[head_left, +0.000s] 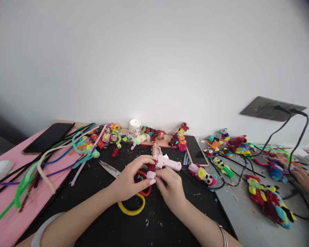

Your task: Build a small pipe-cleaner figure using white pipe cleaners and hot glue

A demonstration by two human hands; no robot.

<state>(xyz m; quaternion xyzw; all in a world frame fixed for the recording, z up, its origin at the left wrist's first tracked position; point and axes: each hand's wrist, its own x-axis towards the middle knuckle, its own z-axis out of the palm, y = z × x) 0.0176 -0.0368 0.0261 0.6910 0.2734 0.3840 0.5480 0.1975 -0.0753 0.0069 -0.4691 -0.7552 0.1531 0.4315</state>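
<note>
My left hand and my right hand meet over the black mat, fingers pinched together on a small craft piece with a pale lilac fuzzy part and a glittery red part. Both hands are closed on it. Just behind them lies a pink glue gun. Scissors with yellow and red handle loops lie under my left hand.
Loose pipe cleaners spread across the pink board at left beside a dark phone. Finished pipe-cleaner figures line the wall, with a white cup. A second phone, black cables and another person's hand are at right.
</note>
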